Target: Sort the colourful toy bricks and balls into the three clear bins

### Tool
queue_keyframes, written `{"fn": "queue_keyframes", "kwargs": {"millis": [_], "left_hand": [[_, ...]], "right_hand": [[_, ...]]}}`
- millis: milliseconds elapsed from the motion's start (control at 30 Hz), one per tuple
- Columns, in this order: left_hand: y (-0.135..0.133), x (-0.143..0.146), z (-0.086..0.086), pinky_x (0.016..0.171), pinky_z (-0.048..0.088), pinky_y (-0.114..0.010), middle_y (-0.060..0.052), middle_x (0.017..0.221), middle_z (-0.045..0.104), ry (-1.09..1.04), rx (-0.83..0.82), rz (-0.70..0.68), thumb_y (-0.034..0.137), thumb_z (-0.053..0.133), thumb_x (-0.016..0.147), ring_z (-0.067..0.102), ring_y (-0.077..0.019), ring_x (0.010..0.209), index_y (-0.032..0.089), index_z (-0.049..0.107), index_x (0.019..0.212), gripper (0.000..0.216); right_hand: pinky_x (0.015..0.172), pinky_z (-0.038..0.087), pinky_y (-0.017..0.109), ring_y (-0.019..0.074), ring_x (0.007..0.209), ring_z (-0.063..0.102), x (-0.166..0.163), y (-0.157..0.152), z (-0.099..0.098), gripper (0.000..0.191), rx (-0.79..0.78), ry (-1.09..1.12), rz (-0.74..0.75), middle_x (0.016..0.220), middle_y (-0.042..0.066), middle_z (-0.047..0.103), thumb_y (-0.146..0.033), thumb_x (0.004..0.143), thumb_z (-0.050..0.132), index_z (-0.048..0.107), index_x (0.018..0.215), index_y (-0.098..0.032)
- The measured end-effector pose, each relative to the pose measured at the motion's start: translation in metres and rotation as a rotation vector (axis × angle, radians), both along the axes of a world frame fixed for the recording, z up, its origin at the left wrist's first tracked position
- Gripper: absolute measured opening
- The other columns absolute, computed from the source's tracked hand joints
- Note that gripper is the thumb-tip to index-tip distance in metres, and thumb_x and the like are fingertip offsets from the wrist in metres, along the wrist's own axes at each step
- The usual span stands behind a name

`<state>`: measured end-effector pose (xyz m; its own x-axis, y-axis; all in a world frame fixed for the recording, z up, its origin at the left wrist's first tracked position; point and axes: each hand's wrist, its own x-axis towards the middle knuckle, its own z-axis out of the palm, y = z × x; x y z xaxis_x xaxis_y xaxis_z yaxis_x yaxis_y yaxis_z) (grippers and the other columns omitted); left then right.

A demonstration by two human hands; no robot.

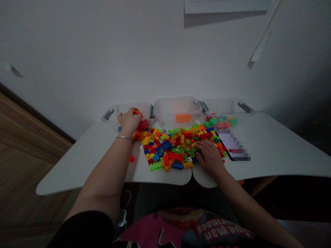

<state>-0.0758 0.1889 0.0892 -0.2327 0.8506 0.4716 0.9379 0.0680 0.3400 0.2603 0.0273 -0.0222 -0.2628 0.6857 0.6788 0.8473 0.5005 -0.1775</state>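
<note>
My left hand [130,120] is over the left clear plastic bin [121,107], its fingers closed on an orange toy brick [136,112]. Red and blue pieces show through that bin's wall. On the table's middle spreads a pile of colourful toy building bricks [165,146]. At the right side of this pile rests my right hand [210,156], fingers stretched out over green and yellow bricks; nothing shows in its grasp. The middle clear bin [174,103] has an orange block [183,118] in it. Coloured balls [213,121] lie in the right clear bin [219,105].
A phone [234,146] lies on the white table [274,148] to the right of the bricks. One red piece [131,158] sits apart, beside my left forearm. The bins stand in a row against the wall [129,51]. The table's front edge curves inward near my body.
</note>
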Motion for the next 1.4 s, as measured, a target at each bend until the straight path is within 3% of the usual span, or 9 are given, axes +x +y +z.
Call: {"fn": "queue_keyframes", "kwargs": {"millis": [233, 400, 533, 633, 733, 900, 1033, 1233, 1400], "left_hand": [[-0.001, 0.004, 0.003, 0.109, 0.015, -0.062, -0.014, 0.104, 0.073, 0.086, -0.076, 0.018, 0.050, 0.044, 0.085, 0.060, -0.0371, 0.108, 0.021, 0.073, 0.099, 0.043], [0.001, -0.001, 0.003, 0.112, 0.014, -0.058, -0.011, 0.112, 0.071, -0.029, -0.054, -0.045, 0.043, 0.037, 0.090, 0.058, -0.0324, 0.114, 0.024, 0.070, 0.108, 0.042], [-0.009, -0.001, 0.005, 0.113, 0.023, -0.048, -0.006, 0.116, 0.069, -0.264, 0.109, -0.139, 0.033, 0.038, 0.090, 0.057, -0.0233, 0.114, 0.023, 0.067, 0.109, 0.035], [-0.032, 0.006, 0.003, 0.114, 0.024, -0.044, -0.007, 0.120, 0.066, -0.273, 0.264, -0.261, 0.027, 0.043, 0.087, 0.055, -0.0225, 0.117, 0.020, 0.064, 0.113, 0.034], [-0.065, 0.017, -0.008, 0.117, 0.017, -0.049, -0.007, 0.126, 0.063, -0.150, 0.253, -0.373, 0.030, 0.049, 0.085, 0.051, -0.0246, 0.123, 0.021, 0.061, 0.119, 0.037], [-0.127, 0.041, -0.051, 0.111, 0.030, -0.052, -0.013, 0.142, 0.051, -0.130, 0.043, -0.497, 0.039, 0.052, 0.086, 0.045, -0.0301, 0.131, 0.021, 0.047, 0.138, 0.056], [-0.164, 0.063, -0.077, 0.114, 0.021, -0.059, -0.013, 0.150, 0.042, 0.007, -0.045, -0.535, 0.037, 0.052, 0.088, 0.034, -0.0337, 0.139, 0.024, 0.042, 0.143, 0.057], [-0.173, 0.079, -0.075, 0.113, 0.023, -0.063, -0.009, 0.153, 0.038, 0.238, -0.075, -0.688, 0.041, 0.056, 0.088, 0.031, -0.0360, 0.141, 0.028, 0.044, 0.143, 0.057], [-0.164, 0.078, -0.077, 0.112, 0.024, -0.065, -0.010, 0.147, 0.047, 0.365, -0.096, -0.651, 0.036, 0.055, 0.090, 0.038, -0.0354, 0.137, 0.029, 0.055, 0.133, 0.044]], "right_hand": [[0.102, 0.044, 0.049, 0.0274, 0.117, 0.055, -0.001, 0.000, -0.001, 0.029, -0.014, 0.013, -0.007, 0.117, 0.011, 0.067, -0.024, 0.090, 0.050, 0.062, 0.116, -0.019], [0.103, 0.044, 0.048, 0.0268, 0.117, 0.055, -0.001, 0.001, 0.000, 0.030, -0.020, 0.007, 0.001, 0.117, 0.011, 0.067, -0.024, 0.090, 0.050, 0.062, 0.116, -0.018], [0.102, 0.044, 0.048, 0.0268, 0.117, 0.055, -0.001, 0.000, 0.001, 0.030, -0.016, 0.005, 0.002, 0.115, 0.010, 0.068, -0.023, 0.090, 0.050, 0.062, 0.116, -0.018], [0.102, 0.044, 0.049, 0.0267, 0.116, 0.055, -0.002, 0.000, 0.001, 0.031, -0.018, 0.008, 0.002, 0.115, 0.010, 0.068, -0.023, 0.090, 0.049, 0.062, 0.118, -0.020], [0.103, 0.044, 0.048, 0.0263, 0.117, 0.055, -0.002, 0.000, 0.001, 0.032, -0.019, 0.009, 0.001, 0.116, 0.009, 0.068, -0.022, 0.090, 0.049, 0.062, 0.119, -0.020], [0.103, 0.044, 0.048, 0.0266, 0.116, 0.056, -0.001, 0.000, 0.000, 0.030, -0.001, 0.009, -0.004, 0.115, 0.009, 0.068, -0.022, 0.089, 0.050, 0.062, 0.117, -0.020], [0.102, 0.045, 0.047, 0.0269, 0.116, 0.056, -0.001, 0.001, 0.000, 0.028, 0.016, 0.004, 0.009, 0.115, 0.010, 0.068, -0.022, 0.089, 0.051, 0.062, 0.115, -0.018], [0.103, 0.045, 0.047, 0.0265, 0.117, 0.055, -0.002, 0.000, 0.002, 0.028, -0.003, 0.016, 0.000, 0.116, 0.009, 0.068, -0.023, 0.090, 0.049, 0.062, 0.115, -0.019], [0.105, 0.043, 0.046, 0.0254, 0.117, 0.055, -0.002, 0.000, 0.002, 0.028, -0.015, 0.006, -0.001, 0.115, 0.009, 0.068, -0.022, 0.090, 0.050, 0.062, 0.115, -0.018]]}}
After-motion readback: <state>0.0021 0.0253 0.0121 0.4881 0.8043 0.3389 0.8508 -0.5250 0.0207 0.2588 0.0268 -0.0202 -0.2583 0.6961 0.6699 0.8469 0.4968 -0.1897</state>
